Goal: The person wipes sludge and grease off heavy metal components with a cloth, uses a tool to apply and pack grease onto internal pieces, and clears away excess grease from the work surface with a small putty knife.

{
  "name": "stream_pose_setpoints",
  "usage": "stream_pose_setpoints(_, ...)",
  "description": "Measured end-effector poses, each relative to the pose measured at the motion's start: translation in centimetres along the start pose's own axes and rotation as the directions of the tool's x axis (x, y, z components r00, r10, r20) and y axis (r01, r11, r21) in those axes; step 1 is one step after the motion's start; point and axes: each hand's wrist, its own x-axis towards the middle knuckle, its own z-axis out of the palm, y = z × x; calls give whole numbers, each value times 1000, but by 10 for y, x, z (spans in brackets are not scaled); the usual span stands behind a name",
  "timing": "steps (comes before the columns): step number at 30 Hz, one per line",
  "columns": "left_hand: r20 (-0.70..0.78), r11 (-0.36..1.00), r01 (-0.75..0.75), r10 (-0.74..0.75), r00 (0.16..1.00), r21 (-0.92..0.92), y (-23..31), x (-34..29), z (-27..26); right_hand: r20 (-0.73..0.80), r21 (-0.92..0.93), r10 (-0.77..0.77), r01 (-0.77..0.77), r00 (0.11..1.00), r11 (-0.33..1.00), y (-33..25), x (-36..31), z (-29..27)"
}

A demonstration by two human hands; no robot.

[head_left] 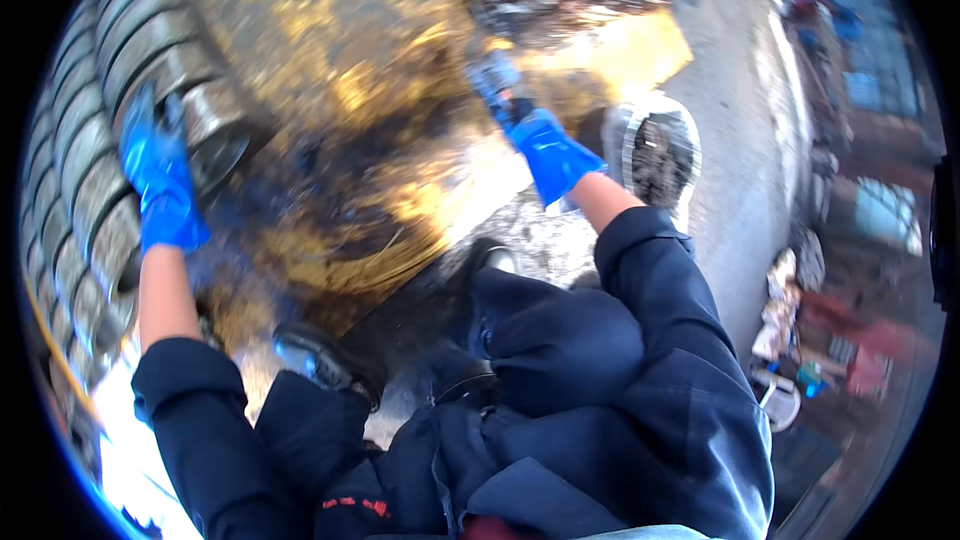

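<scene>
Overhead, left hand stretched up, blue-gloved grip flat against ribbed tyre at left; right hand reaching forward, grip closed round blurred tool against yellow machine body.

Left of the left hand stood a large tyre, touched at the tread. Between both hands lay machine bodywork. Right of the right hand sat a bucket (contents unclear), shoes below.

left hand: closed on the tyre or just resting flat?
Resting, fingers spread. The left hand in a blue glove lies open against the tyre tread beside a grey metal part; motion blur hides finer contact.
</scene>
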Motion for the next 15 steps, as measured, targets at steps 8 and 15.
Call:
stream_pose_setpoints(8, -65, 999, -7, 4, 998, -48, -22, -5, 0, -62, -107, -184, 177, 981, 978, -56, 78, 67)
stream_pose_setpoints(15, -44, 998, 31, -34, 998, -62, -21, -8, -1, 35, -134, -362, 364, 931, 922, -127, 105, 86)
